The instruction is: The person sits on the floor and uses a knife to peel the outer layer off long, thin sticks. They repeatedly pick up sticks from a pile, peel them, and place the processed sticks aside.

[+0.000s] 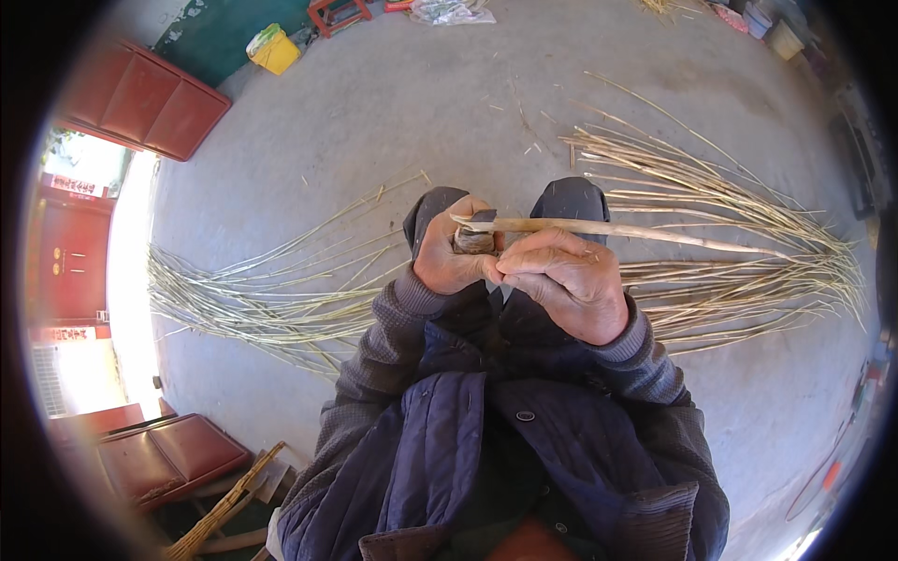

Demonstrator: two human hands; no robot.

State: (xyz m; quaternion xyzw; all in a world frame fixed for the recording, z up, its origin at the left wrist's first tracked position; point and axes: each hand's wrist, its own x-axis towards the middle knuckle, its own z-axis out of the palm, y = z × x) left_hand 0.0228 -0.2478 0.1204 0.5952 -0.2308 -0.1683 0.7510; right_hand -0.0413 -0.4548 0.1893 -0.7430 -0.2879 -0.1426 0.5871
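Head view: the stick (655, 232) lies crosswise, split end at the left hand (438, 254), fingers round a block (475, 242), shaft along the right hand (575, 280), fingers pinched, contents hidden.

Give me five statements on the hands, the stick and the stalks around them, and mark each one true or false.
1. The left hand grips a short, thick block. True.
2. The long pale stick reaches out toward the right of the picture, past the right hand. True.
3. The two hands are held wide apart. False: they are close together, fingers meeting or nearly so.
4. Thin stalks lie on the floor to the person's left. True.
5. The floor to the person's right holds no stalks. False: a fanned-out bundle lies there too.
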